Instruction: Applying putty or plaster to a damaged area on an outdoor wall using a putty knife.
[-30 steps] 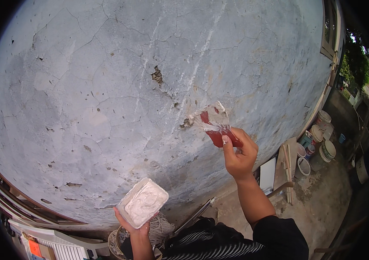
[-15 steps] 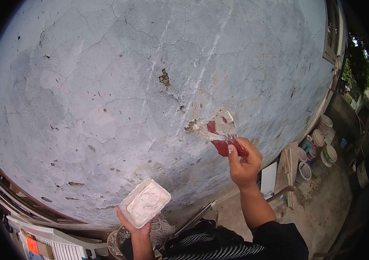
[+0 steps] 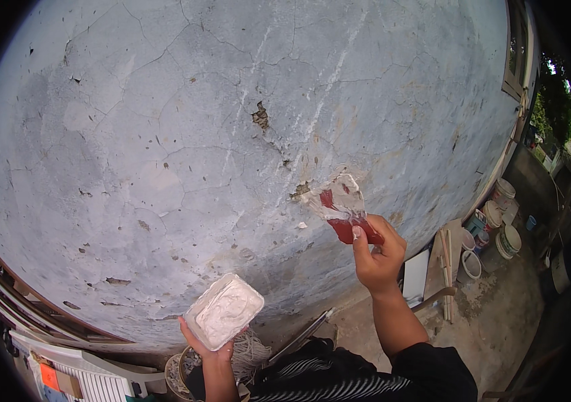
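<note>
A small white lump [image 3: 302, 226], unseen half a second ago, is now seen left of the right hand [image 3: 381, 251], by whose closed fingers a red, paste-smeared scraper [image 3: 346, 213] is gripped, just above it. A tub [image 3: 201, 307] of white paste is held by the left hand [image 3: 213, 354], lower left. Markings on buckets [image 3: 508, 240] rightward are too small to be read.
</note>
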Motion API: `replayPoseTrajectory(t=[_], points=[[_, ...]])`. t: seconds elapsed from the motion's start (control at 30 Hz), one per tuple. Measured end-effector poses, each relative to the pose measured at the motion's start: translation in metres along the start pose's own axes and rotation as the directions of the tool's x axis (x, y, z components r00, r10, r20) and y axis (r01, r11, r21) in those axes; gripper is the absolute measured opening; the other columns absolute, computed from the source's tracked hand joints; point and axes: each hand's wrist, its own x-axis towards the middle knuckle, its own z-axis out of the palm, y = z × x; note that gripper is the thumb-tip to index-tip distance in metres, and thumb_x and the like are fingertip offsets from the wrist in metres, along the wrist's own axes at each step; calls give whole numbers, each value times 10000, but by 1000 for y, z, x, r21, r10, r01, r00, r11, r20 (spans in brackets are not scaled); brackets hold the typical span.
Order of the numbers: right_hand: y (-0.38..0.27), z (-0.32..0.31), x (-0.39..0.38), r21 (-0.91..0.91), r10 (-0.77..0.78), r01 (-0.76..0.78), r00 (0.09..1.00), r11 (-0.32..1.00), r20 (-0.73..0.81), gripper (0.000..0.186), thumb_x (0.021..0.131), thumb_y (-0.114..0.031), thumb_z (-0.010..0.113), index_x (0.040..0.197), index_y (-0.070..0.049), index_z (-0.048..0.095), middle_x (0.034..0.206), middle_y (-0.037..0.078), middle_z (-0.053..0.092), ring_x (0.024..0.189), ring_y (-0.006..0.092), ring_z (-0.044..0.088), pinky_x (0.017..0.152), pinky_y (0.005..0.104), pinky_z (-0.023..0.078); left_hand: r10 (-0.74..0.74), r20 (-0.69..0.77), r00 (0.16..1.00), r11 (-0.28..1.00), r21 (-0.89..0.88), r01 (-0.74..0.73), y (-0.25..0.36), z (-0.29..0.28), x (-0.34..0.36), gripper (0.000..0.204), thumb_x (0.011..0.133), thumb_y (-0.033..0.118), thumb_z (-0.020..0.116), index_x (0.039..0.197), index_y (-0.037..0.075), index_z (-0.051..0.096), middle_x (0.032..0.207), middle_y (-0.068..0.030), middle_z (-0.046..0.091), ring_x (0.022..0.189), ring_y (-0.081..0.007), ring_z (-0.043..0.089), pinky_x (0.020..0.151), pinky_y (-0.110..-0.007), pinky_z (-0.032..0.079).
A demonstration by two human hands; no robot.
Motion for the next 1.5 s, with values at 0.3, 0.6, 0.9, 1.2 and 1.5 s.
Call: replayPoseTrajectory(t=[0.3, 0.6, 0.9, 1.2, 1.5], points=[[21, -15, -14, 356, 399, -322, 902, 877, -166, 247, 989, -33, 697, 1210, 77, 685, 1036, 68, 736, 913, 99, 663, 814, 257, 535, 2, -39, 999, 999, 40, 0, 2, 5, -2, 1039, 917, 808, 406, 1607, 39, 292, 1549, -309, 437, 1210, -607, 590, 682, -785, 588], [33, -35, -19, 486, 439, -255, 842, 836, -314, 265, 1040, -124, 644, 1232, 52, 689, 1064, 46, 707, 968, 100, 631, 884, 267, 504, -7, -44, 999, 996, 90, 11, 1, 15, -4, 1021, 922, 812, 384, 1605, 56, 320, 1543, -295, 458, 1227, -582, 596, 663, -756, 604], [15, 4, -15, 307, 268, -231, 960, 923, -82, 251, 1015, -56, 661, 1223, 83, 676, 1070, 87, 719, 963, 116, 640, 848, 275, 529, -34, -17, 999, 998, 50, 35, -1, 11, 1, 1015, 925, 812, 386, 1615, 74, 298, 1556, -300, 439, 1242, -600, 574, 693, -775, 592], [13, 12, -15, 205, 204, -192, 978, 960, -39, 201, 994, -3, 637, 1161, 94, 693, 1010, 131, 727, 875, 141, 662, 773, 283, 541, -43, -9, 999, 999, 18, 43, 4, 10, -6, 1022, 918, 810, 403, 1613, 68, 297, 1569, -300, 414, 1258, -605, 555, 710, -809, 569], [12, 12, -13, 194, 164, -142, 981, 971, -105, 210, 971, 12, 652, 1162, 86, 699, 981, 149, 741, 849, 159, 695, 759, 283, 546, -31, 1, 1000, 999, -22, 31, 2, 0, 1, 1036, 912, 818, 401, 1616, 66, 295, 1558, -291, 439, 1254, -590, 568, 707, -782, 587]])
